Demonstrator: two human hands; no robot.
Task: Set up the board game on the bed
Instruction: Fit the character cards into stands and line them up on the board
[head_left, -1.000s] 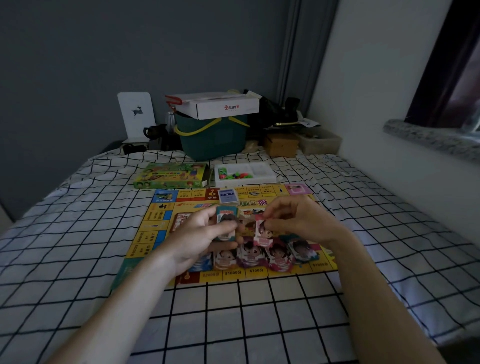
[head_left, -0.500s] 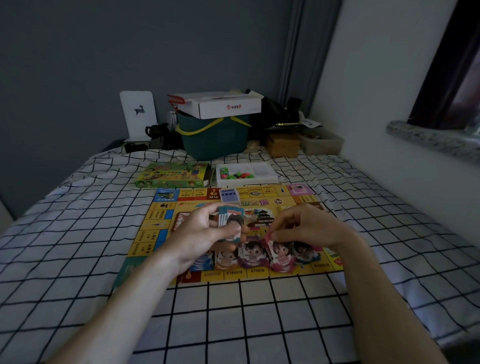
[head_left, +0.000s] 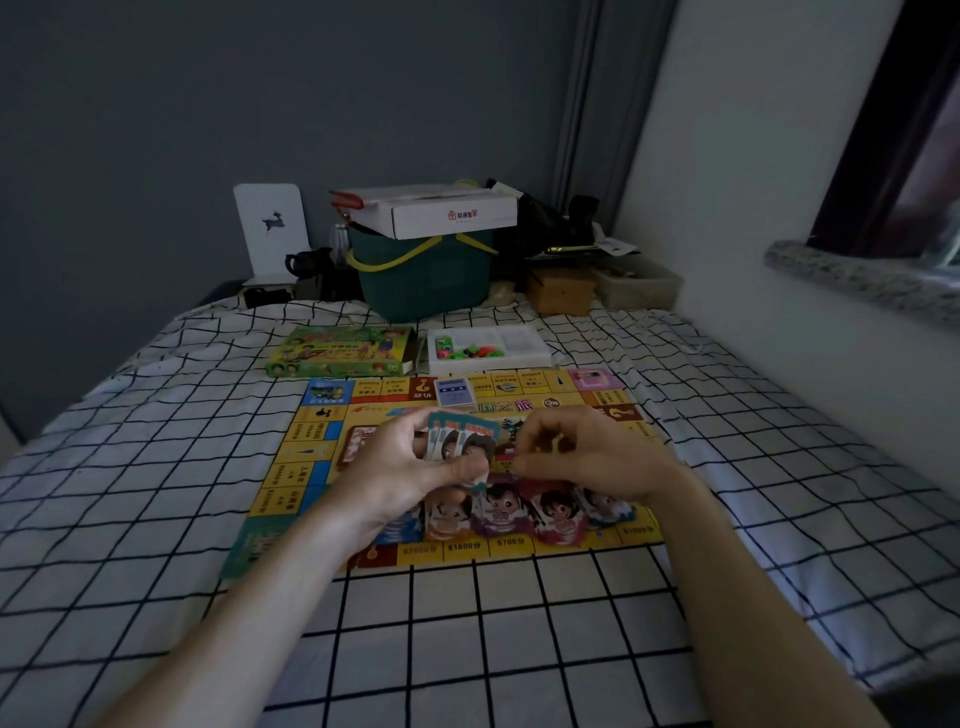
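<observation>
1. Game board, yellow with printed squares round its edge, lies flat on the checked bed sheet, in the middle of the bed.
2. Along the board's near edge a row of character cards lies side by side, each with a cartoon face, just above the squares with printed money amounts.
3. The left hand is over the board and grips a small fan of character cards, thumb across their lower part, the faces turned toward the camera.
4. The right hand hovers just beside the left, above the row, with its fingers curled in; whether the fingertips pinch a card I cannot tell.
5. A small blue deck sits on the board's far edge.
6. Just beyond the board stands a white plastic tray with compartments; the left ones hold small green, red and orange playing pieces, while the right compartment's contents cannot be made out.
7. Left of the tray lies the green game box, flat, its printed lid up.
8. At the head of the bed a dark green bucket with a yellow handle carries a white cardboard box across its top; what is inside either is hidden.
9. Right of the bucket sit a brown box and a pale storage bin; left of it stands a white card with a deer.
</observation>
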